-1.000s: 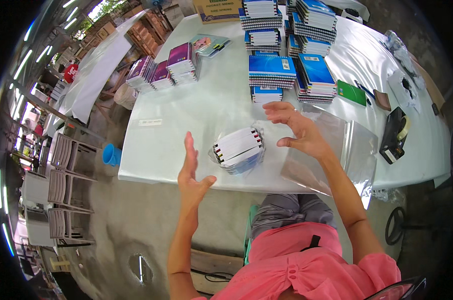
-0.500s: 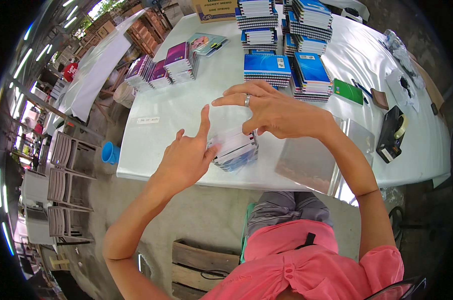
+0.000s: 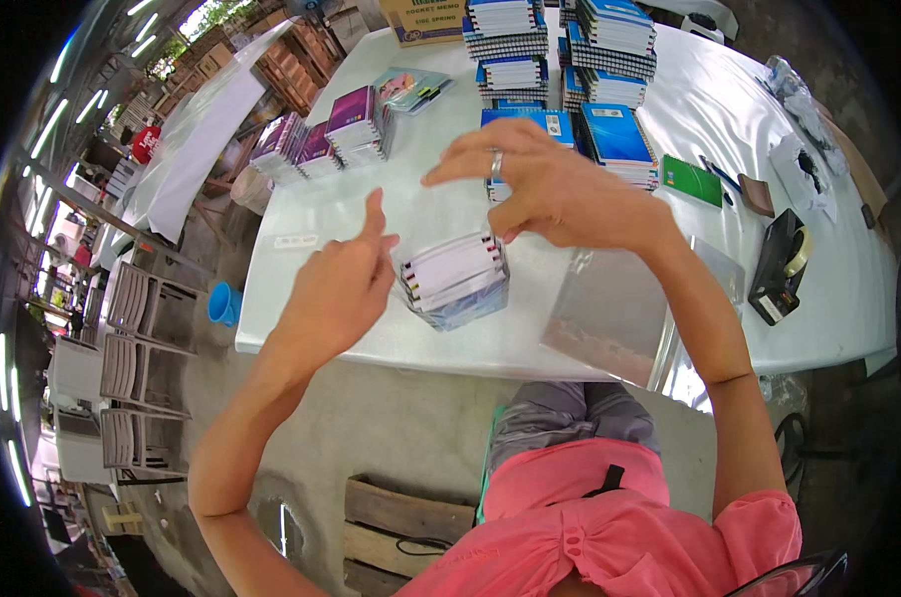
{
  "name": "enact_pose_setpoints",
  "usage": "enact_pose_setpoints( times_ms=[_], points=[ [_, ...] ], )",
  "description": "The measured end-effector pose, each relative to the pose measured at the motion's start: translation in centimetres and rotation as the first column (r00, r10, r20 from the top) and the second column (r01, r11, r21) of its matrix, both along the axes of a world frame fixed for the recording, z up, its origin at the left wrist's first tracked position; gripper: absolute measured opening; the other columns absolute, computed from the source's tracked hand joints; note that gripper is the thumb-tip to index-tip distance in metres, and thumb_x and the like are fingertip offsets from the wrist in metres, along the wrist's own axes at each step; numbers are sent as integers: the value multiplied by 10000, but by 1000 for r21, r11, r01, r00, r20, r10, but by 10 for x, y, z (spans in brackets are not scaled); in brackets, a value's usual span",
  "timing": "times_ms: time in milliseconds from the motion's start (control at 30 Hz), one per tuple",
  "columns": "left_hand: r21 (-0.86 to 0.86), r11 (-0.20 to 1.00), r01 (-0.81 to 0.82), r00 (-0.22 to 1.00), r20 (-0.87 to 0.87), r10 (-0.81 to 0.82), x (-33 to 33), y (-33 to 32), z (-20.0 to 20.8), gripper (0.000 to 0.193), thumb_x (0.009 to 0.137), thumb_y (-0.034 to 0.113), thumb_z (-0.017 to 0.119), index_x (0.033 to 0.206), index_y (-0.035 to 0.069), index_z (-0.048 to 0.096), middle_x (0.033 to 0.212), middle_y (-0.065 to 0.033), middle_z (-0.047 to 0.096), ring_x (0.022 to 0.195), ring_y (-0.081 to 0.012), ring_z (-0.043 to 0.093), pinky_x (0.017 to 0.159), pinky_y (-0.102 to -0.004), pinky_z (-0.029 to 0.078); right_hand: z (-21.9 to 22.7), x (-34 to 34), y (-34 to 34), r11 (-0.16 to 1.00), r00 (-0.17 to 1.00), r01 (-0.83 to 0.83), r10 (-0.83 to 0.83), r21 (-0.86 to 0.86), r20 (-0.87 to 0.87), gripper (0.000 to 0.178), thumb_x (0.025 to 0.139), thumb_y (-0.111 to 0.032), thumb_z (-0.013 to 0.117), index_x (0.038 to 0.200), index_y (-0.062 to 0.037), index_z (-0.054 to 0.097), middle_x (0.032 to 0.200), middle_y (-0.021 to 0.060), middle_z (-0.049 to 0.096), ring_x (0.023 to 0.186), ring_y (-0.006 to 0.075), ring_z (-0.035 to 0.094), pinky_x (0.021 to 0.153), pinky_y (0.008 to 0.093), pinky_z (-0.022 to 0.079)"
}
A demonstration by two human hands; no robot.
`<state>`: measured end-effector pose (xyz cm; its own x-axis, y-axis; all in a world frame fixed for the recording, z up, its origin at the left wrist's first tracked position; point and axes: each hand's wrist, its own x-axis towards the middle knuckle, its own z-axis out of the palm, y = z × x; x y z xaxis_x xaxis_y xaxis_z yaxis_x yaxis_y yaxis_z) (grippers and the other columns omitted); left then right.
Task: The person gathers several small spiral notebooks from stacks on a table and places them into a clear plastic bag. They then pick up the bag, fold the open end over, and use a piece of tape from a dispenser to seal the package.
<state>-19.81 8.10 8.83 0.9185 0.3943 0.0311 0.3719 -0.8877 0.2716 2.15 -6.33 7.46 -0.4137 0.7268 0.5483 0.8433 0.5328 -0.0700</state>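
Observation:
A bundle of small spiral notebooks (image 3: pixel 457 281) stands near the table's front edge, page edges and dark binding loops facing up. Its lower side looks bluish and glossy, as if in clear plastic. Just left of the bundle is my left hand (image 3: pixel 333 284), apart from it, with the index finger stretched and nothing held. My right hand (image 3: pixel 560 194) hovers over the bundle's far right corner, fingers spread and curved. Whether its thumb touches that corner I cannot tell. A ring is on one of its fingers.
Tall stacks of blue spiral notebooks (image 3: pixel 619 139) stand at the back, purple notebook stacks (image 3: pixel 354 119) at the back left. Clear plastic sheets (image 3: pixel 609 308) lie under my right forearm. Farther right are a green notebook (image 3: pixel 691 181), a brown wallet (image 3: pixel 755 196) and a tape dispenser (image 3: pixel 777 269).
Both hands have drawn away from the notebook bundle, the left one leftward, the right one up and away. The left thumb has come off the bundle, which now shows in full.

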Motion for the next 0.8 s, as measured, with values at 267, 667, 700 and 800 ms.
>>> enact_pose_setpoints(
  times_ms=[267, 667, 700, 800],
  points=[
    [-70, 997, 13, 998, 56, -9, 11, 15, -35, 607, 908, 75, 506, 1452, -44, 264, 895, -209, 703, 626, -229, 643, 616, -328, 469, -13, 8, 7, 996, 998, 59, -58, -61, 19, 117, 629, 5, 724, 594, -49, 626, 1334, 11, 559, 1286, 283, 418, 1022, 455, 337],
    [-560, 829, -12, 847, 435, 306, -2, 9, -41, 574, 978, 214, 530, 1476, 28, 314, 1233, -186, 618, 1094, -212, 612, 901, -293, 477, -55, 43, -10, 994, 754, 75, -108, -77, -648, 177, 732, -26, 717, 900, -76, 692, 1261, 76, 605, 1195, 257, 526, 993, 356, 422],
    [-595, 803, 40, 727, 569, 385, -8, 8, -46, 564, 971, 260, 560, 1466, 69, 367, 1273, -173, 608, 1083, -207, 614, 897, -287, 462, -68, 52, -20, 984, 671, 178, -130, -11, -730, 243, 737, -49, 731, 973, -89, 690, 1242, 80, 618, 1189, 259, 537, 992, 350, 431],
    [-589, 793, 153, 660, 658, 361, -36, 2, -114, 541, 898, 194, 655, 1401, 99, 482, 1484, -152, 399, 1311, -275, 447, 1068, -373, 357, -106, 33, -31, 985, 658, 112, -172, -131, -733, 375, 714, -136, 788, 1075, -106, 690, 1321, 93, 550, 1256, 263, 478, 1047, 382, 384]
  ],
)
